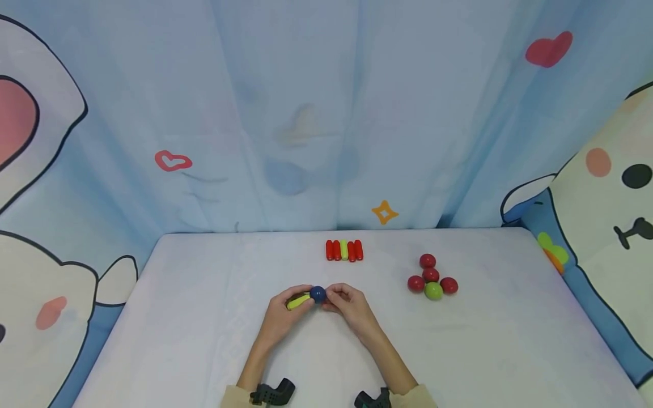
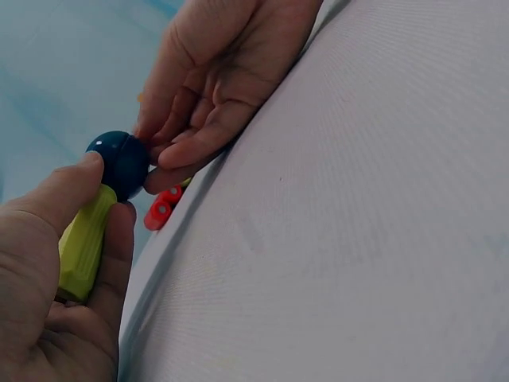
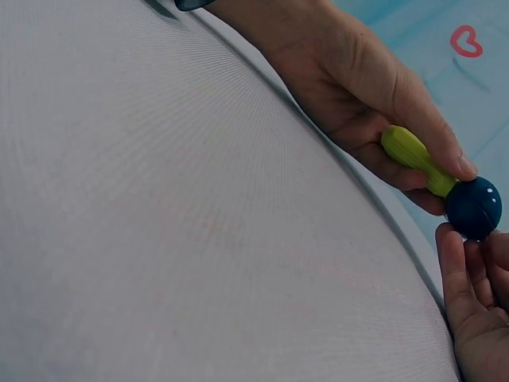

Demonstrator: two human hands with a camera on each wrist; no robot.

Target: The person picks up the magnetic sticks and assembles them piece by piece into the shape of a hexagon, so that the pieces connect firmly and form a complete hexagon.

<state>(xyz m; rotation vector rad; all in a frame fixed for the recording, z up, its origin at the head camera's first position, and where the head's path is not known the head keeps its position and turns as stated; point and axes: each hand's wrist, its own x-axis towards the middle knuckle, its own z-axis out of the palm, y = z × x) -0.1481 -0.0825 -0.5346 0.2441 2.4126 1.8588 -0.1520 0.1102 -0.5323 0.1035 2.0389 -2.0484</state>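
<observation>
Between the two hands, over the white table point(image 1: 490, 345), is a blue ball point(image 1: 318, 294) together with a yellow-green handle point(image 1: 298, 302). The ball sits at one end of the handle and touches it. The left hand point(image 1: 280, 317) grasps the handle: it lies along the inside of this hand, and its free end points back to the palm. The thumb of this hand reaches up to the ball, and its tip touches the surface, as the left wrist view shows. The right hand point(image 1: 355, 311) is on the other side of the ball; its fingers are bent, and it pinches the ball with the fingertips. So the ball is the middle point where both hands meet, while the handle is completely on the side of the left hand.

Farther from the person, beyond the hands, a row of sticks point(image 1: 344, 250) lies on the table: four are red, and the middle one is yellow-green. To the right of the right hand, well apart from it, lies a group of balls point(image 1: 431, 275), four red and one green. Behind the table hangs a light blue curtain point(image 1: 316, 73) with printed hearts and animal figures.
</observation>
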